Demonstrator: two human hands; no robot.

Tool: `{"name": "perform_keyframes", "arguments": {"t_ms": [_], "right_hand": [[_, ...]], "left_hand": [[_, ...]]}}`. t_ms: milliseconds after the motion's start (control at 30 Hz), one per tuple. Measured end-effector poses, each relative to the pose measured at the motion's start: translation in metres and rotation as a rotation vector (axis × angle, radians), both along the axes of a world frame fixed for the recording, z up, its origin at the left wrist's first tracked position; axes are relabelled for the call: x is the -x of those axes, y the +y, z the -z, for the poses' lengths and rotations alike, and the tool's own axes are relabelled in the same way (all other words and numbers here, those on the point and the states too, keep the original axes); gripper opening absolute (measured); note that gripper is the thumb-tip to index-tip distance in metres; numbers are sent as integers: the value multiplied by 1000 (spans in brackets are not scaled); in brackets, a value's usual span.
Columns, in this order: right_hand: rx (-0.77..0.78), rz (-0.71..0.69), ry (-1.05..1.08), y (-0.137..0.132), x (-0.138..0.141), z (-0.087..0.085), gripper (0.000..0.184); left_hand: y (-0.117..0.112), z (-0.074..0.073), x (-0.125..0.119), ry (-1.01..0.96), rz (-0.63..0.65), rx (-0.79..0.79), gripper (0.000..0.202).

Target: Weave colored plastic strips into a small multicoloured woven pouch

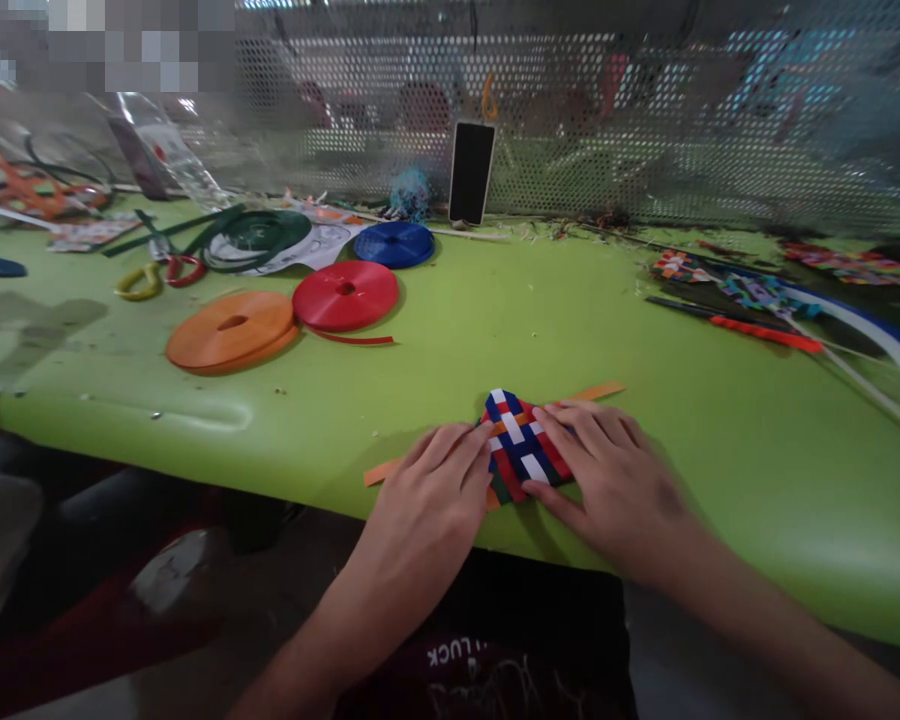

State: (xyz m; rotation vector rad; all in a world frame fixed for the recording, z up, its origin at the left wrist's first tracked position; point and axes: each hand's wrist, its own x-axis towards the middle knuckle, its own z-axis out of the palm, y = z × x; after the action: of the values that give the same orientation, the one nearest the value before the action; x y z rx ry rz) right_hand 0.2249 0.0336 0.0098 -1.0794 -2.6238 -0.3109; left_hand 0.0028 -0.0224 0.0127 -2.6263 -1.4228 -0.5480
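Note:
A small woven square of red, blue, white and green strips (517, 445) lies near the front edge of the green table (495, 320). An orange strip (596, 392) runs through it and sticks out on both sides. My left hand (439, 480) rests on the square's left side, fingers stretched flat. My right hand (604, 475) presses on its right side, fingers laid flat over the weave, thumb at the lower edge.
Rolls of strip lie at the back left: orange (231, 328), red (345, 296), blue (394, 243), green (259, 235). A dark phone (471, 172) stands against the perforated metal screen. Scissors (157, 278) lie left. More woven pieces and loose strips (765, 295) lie right.

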Motion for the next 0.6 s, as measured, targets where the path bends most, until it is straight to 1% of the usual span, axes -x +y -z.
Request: {"name": "perform_keyframes", "arguments": {"t_ms": [133,233,300,433,533,600], "right_hand": [[16,-9,13,0,0,-1,68],[19,-16,16,0,1,-1,67],[15,-7,8,0,1,0,65],[11,24,-6,-2,2,1,65],[2,45,-4,-3,3,1,66],[-1,59,-1,-4,3,0,64]], "left_hand": [[0,-4,-1,151,29,9,36],[2,-11,-2,308,53,-39,35],[2,-16,-3,370,67,-70,33],[2,-22,-5,432,103,-62,31],[3,-22,-6,446,96,-52,34],[4,-22,-8,452,83,-48,36]]}}
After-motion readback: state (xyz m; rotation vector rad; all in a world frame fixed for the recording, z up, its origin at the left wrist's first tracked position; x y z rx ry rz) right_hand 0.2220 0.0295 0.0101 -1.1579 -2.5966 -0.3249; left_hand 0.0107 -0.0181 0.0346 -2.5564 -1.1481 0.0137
